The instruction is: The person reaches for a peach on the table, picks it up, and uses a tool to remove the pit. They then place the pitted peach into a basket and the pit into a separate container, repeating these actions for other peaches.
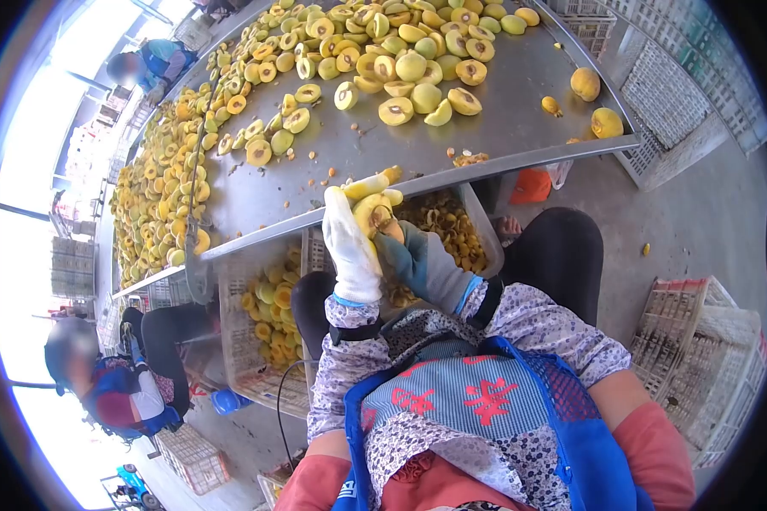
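Note:
Over the near edge of the metal table, my left hand (pixel 352 251), in a white glove with yellow-stained fingers, is closed round a cut yellow peach (pixel 370 213). The peach's cut face shows brown at the centre. My right hand (pixel 426 266), in a grey-blue glove, is curled against the lower right of the fruit. Its fingers are closed, and whatever they grip is hidden. Beneath my hands a crate (pixel 483 223) holds many small brownish-yellow pieces. To the left, another crate (pixel 239 347) contains peach halves.
Peach halves (pixel 396 111) are heaped across the metal table (pixel 341 153), with whole peaches (pixel 585 83) at its right corner. Crates (pixel 699 349) stand on the floor at the right. A co-worker (pixel 119 383) sits at the left; another person (pixel 158 64) is farther back.

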Available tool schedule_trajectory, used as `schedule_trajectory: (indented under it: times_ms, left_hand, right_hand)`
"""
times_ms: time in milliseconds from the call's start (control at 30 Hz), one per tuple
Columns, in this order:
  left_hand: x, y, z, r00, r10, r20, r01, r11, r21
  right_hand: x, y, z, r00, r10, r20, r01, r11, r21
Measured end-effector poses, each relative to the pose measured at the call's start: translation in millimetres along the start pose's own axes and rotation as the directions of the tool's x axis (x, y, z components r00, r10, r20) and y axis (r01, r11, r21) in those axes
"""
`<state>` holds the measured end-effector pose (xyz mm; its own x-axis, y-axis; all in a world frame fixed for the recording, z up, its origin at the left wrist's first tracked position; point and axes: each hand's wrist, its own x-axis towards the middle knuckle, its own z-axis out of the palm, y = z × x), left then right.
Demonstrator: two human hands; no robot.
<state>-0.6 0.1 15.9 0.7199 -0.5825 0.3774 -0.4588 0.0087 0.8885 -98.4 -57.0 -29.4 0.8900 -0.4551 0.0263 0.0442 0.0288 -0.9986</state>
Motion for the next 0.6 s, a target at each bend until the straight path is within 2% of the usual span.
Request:
schedule_trajectory:
  times_ms: [33,67,100,133,200,267,333,367,400,433,467,500,567,600]
  left_hand:
    - [-1,3,2,0.995,0.103,0.01,-0.102,0.962,0.255]
    - [-3,7,6,0.995,0.099,0.008,-0.098,0.962,0.254]
    - [-5,14,9,0.997,-0.001,-0.083,-0.001,1.0,-0.027]
    - [-5,20,11,0.983,-0.121,-0.141,0.072,0.948,-0.31]
    - [-6,14,6,0.985,-0.147,-0.095,0.11,0.942,-0.318]
    - [-6,9,2,0.983,-0.179,-0.045,0.155,0.932,-0.327]
    - [-5,4,0,0.954,-0.297,0.032,0.281,0.854,-0.439]
    - [-3,2,1,0.954,-0.299,0.028,0.28,0.853,-0.44]
    - [-2,1,2,0.975,-0.22,0.0,0.201,0.892,-0.406]
    - [1,0,3,0.99,-0.138,-0.024,0.12,0.922,-0.369]
    - [2,0,2,0.99,-0.139,-0.026,0.12,0.922,-0.367]
    - [3,3,1,0.975,-0.223,-0.014,0.198,0.89,-0.412]
    - [6,9,-1,0.924,-0.382,0.019,0.341,0.799,-0.496]
    - [7,11,-3,0.888,-0.459,0.04,0.407,0.741,-0.535]
  right_hand:
    - [0,3,1,1.0,-0.023,-0.003,0.023,0.999,0.036]
    - [-1,5,2,0.999,-0.045,-0.004,0.045,0.996,0.071]
    - [-2,7,4,0.999,-0.043,-0.001,0.042,0.997,0.071]
    - [-2,8,6,0.999,-0.033,0.004,0.032,0.99,0.136]
    - [-1,17,9,1.0,-0.023,0.005,0.022,0.979,0.202]
    - [-1,27,10,0.998,-0.041,0.047,0.037,0.996,0.078]
    - [-3,26,9,0.999,0.001,0.05,-0.006,0.995,0.097]
    - [-2,20,9,0.998,0.032,0.056,-0.039,0.992,0.116]
    - [-2,12,7,0.998,0.033,0.06,-0.039,0.992,0.117]
    - [-3,-3,5,0.992,0.096,0.08,-0.111,0.971,0.213]
    - [-3,-11,4,0.982,0.158,0.107,-0.184,0.934,0.305]
    - [-2,-4,7,0.981,0.16,0.108,-0.186,0.933,0.307]
    - [1,1,12,0.997,-0.003,0.078,-0.014,0.976,0.215]
    - [-3,2,4,0.997,0.001,0.081,-0.018,0.976,0.216]
